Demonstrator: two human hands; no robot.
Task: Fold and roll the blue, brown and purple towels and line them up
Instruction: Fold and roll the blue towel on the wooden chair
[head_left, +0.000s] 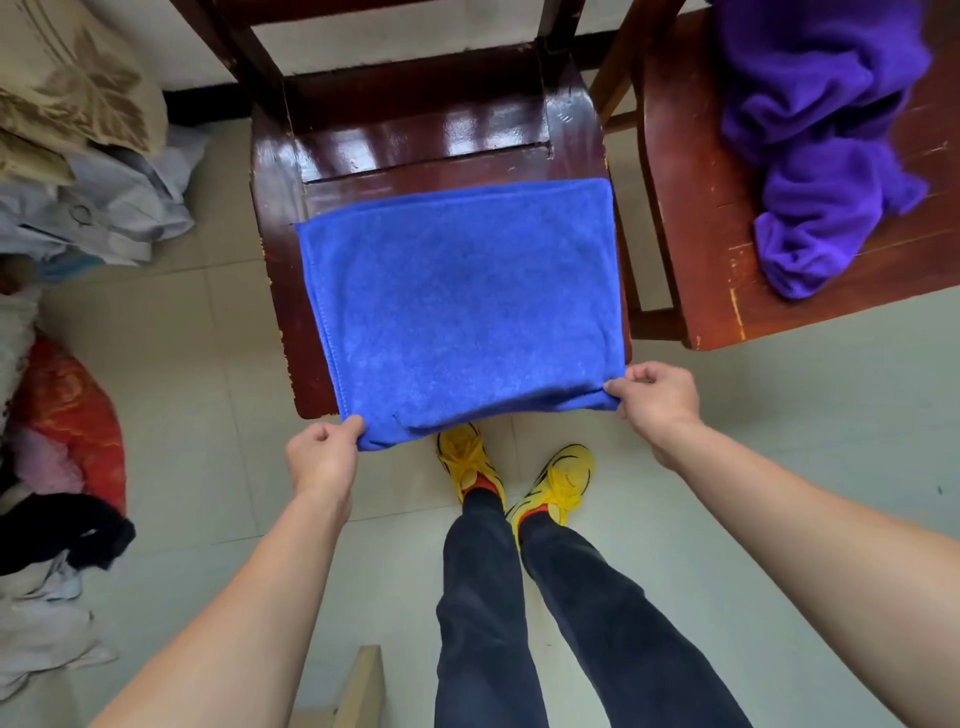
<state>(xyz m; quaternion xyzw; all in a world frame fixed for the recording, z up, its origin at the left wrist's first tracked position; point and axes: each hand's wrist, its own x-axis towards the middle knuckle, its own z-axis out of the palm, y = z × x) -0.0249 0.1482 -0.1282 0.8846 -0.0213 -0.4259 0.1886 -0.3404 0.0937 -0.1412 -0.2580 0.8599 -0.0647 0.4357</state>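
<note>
The blue towel (460, 306) lies folded flat as a rectangle on the seat of a dark wooden chair (395, 150), its near edge hanging just past the seat's front. My left hand (322, 457) pinches the near left corner. My right hand (657, 392) pinches the near right corner. The purple towel (821, 140) sits crumpled in a heap on a second wooden seat (691, 218) at the upper right. No brown towel is in view.
Piles of cloth and bags (78, 171) crowd the left side of the tiled floor, with a red bundle (72, 415) lower down. My legs and yellow shoes (556, 478) stand right in front of the chair. A pale wooden piece (363, 686) shows at the bottom.
</note>
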